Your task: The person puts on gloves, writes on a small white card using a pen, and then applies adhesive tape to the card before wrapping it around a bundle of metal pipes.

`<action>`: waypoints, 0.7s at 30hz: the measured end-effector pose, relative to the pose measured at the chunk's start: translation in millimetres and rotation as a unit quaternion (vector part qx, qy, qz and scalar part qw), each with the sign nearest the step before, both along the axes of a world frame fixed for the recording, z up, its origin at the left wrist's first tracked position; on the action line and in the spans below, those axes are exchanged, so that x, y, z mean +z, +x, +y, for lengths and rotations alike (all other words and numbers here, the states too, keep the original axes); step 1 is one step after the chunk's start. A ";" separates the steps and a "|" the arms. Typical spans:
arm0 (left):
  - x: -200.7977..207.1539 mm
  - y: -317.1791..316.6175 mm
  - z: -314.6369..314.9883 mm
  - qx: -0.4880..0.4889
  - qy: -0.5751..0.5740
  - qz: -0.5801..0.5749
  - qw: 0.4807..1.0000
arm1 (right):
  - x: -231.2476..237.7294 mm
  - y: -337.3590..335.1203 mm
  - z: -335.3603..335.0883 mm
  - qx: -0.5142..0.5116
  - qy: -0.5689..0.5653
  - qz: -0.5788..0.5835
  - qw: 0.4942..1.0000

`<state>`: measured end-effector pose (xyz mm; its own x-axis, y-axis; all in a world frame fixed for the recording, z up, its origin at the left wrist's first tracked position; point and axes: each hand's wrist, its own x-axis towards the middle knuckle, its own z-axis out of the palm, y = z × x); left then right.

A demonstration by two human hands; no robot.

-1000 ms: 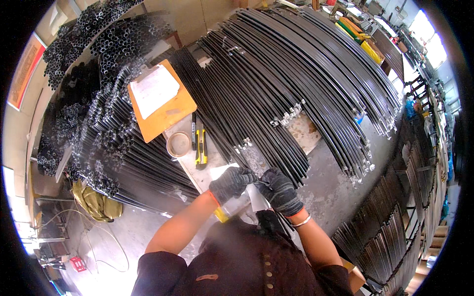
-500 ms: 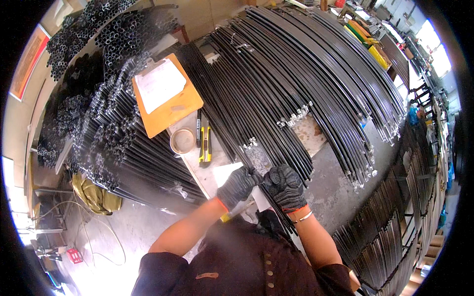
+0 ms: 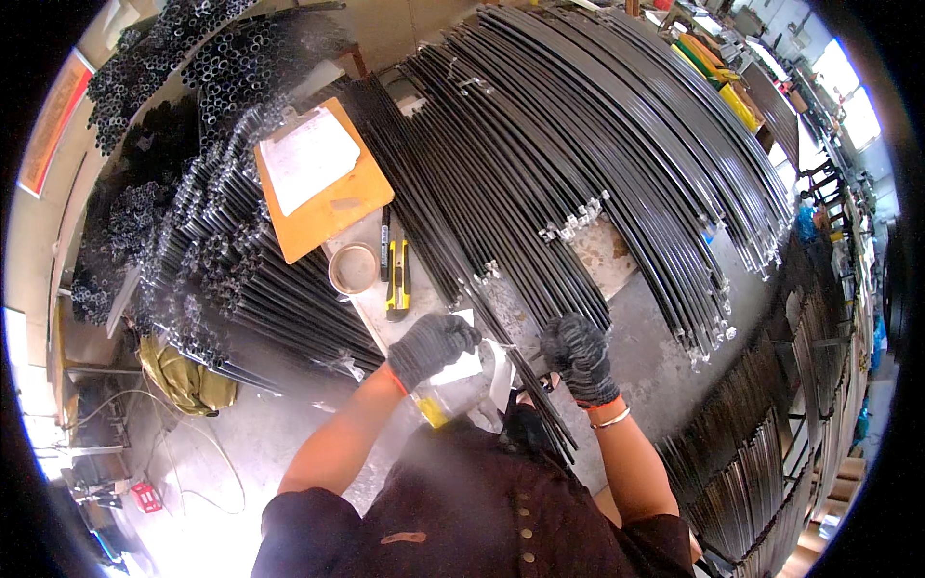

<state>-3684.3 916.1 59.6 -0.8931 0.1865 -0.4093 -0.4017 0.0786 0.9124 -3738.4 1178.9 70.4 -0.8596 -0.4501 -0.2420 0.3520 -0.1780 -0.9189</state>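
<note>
Both my hands wear dark grey knitted gloves with orange cuffs. My left hand (image 3: pixel 434 349) is closed, its fingertips at one end of a thin white tie (image 3: pixel 496 343). That tie runs to a small bundle of thin black rods (image 3: pixel 533 390), which slants down between my hands toward my body. On the other side of the bundle, my right hand (image 3: pixel 578 356) is closed in a fist; what it holds, if anything, is hidden. A white paper strip (image 3: pixel 501 379) hangs beside the rods. White paper (image 3: pixel 461 364) lies partly under my left hand.
An orange clipboard (image 3: pixel 361 197) with papers, a tape roll (image 3: pixel 354 269), a black marker (image 3: pixel 385 255) and a yellow utility knife (image 3: pixel 398 279) lie left of long rows of black rods (image 3: pixel 578 144). Tube stacks (image 3: pixel 231 67) rise at far left. A yellow-marked packet (image 3: pixel 432 412) lies near my body.
My hands, close together over the rods before, have moved apart, left hand leftward and right hand slightly right. The rod bundle and white tie between them now show.
</note>
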 end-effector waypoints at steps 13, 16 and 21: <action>-16.6 9.3 57.1 -0.068 -0.127 0.121 0.982 | 16.7 -12.4 -45.2 0.120 -0.006 -0.053 0.991; -34.9 21.7 61.0 0.060 0.015 -0.013 0.998 | 17.6 -16.5 -53.5 -0.067 -0.045 0.045 0.996; -33.5 29.5 57.5 0.101 0.031 -0.021 0.994 | -11.9 -5.0 -23.4 0.104 0.251 0.374 0.887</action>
<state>-3654.8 973.6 26.1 -0.8971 0.0317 -0.4407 -0.4418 -0.0638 0.8948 -3743.3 1155.5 58.5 -0.7757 -0.6140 0.1461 -0.4112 0.3162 -0.8550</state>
